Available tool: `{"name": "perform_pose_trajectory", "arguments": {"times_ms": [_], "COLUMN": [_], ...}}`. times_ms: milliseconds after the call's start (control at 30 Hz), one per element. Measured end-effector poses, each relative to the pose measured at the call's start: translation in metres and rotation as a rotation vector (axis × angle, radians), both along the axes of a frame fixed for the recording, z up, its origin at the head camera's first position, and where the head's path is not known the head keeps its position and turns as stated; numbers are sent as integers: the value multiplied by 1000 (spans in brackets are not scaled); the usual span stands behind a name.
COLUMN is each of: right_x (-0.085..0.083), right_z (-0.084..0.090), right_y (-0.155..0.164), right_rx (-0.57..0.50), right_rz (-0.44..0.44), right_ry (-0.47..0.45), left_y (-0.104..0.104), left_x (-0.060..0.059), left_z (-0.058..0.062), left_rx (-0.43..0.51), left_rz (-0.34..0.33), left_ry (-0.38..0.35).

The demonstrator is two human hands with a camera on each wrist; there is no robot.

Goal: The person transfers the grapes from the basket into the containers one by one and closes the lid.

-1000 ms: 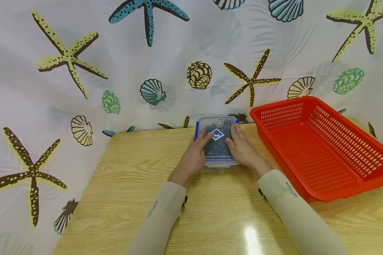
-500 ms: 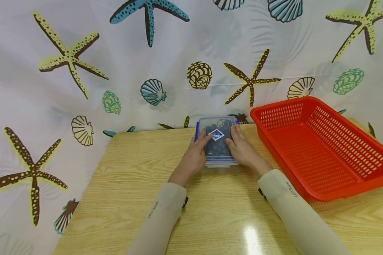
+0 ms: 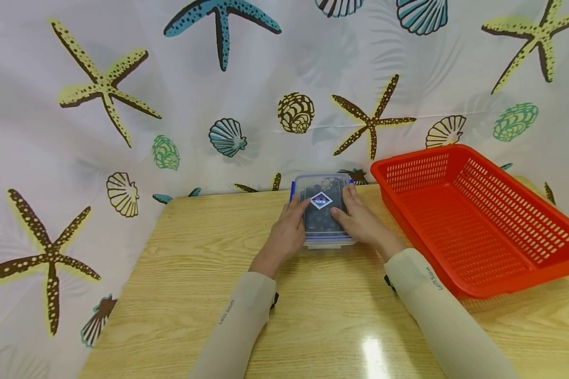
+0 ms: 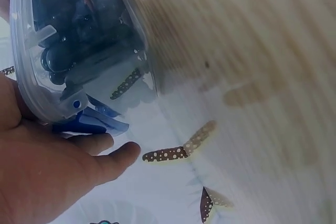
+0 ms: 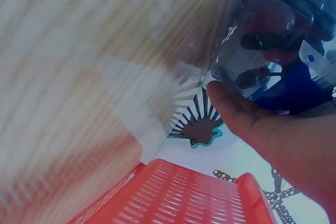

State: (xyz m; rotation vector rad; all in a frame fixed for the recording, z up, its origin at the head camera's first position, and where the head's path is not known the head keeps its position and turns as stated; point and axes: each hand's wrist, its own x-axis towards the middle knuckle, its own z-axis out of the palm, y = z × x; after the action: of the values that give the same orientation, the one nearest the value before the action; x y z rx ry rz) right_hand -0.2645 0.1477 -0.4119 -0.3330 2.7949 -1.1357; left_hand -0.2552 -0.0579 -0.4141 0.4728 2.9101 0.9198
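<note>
Curtain cloth (image 3: 180, 105) printed with starfish and shells hangs behind the wooden table (image 3: 180, 295), and everything else sits on that table. Largest on it is the red plastic basket (image 3: 479, 221), lying to the right of the clear lidded container (image 3: 323, 210), near it but not touching, with nothing visible inside. The container stands at the table's far edge, close against the curtain, packed with dark round pieces, and it carries a diamond-shaped label (image 3: 321, 200) on its lid and blue latches (image 4: 89, 121) at its sides. Since a second ago the container has not shifted; what has changed is small: the left hand's fingertips, which then lay over the label, have drawn back toward the lid's left edge, so the label now shows whole, and the right hand has edged slightly inward over the lid. That suggests the hands are settling onto the sides of the box rather than pressing its top. The left hand (image 3: 289, 229) lies along the container's left side, fingers fairly straight and loosely spread, touching the lid's edge beside the blue latch. The right hand (image 3: 360, 221) rests along the right side, fingers extended over the lid's edge, not visibly curled round anything.
</note>
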Motion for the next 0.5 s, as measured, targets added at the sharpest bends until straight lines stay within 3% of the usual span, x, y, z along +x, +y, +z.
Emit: {"name": "perform_pose_trajectory", "arguments": {"times_ms": [267,500], "right_x": [-6,-1], "right_z": [-1,3], "right_y": [1,-4], "right_rx": [-20,12], "right_rz": [36,-45], "right_ry": [-6,1], "left_y": [-4,-11], "left_x": [-2,1], "left_z": [1,2], "left_rx": [-37,-35], "left_rz": [18,14], "left_ry": [5,46]}}
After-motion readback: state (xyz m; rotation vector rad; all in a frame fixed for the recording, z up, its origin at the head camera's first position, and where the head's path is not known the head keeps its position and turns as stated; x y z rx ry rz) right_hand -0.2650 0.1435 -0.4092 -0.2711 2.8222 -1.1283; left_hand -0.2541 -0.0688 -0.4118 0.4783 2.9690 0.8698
